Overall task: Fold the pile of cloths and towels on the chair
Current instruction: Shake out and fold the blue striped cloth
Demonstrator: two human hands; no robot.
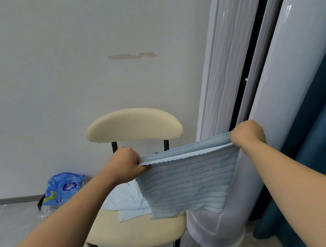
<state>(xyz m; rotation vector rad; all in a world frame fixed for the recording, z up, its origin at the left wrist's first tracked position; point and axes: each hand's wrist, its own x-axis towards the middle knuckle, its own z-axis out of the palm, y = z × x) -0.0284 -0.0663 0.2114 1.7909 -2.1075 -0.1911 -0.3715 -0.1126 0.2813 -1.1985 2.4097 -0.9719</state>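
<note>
A light blue ribbed cloth (188, 183) hangs doubled over in the air above the cream chair (139, 232). My left hand (125, 163) pinches its top left corners, and my right hand (246, 133) grips its top right corners, higher up. The cloth is stretched between both hands with two layers showing along the top edge. On the chair seat behind it lie pale blue and white cloths (127, 202), partly hidden by my left arm and the held cloth.
The chair stands against a white wall. A tall white floor air conditioner (252, 77) rises right beside it, with a dark blue curtain (318, 130) further right. A blue plastic tissue package (63, 189) sits on the floor at the left.
</note>
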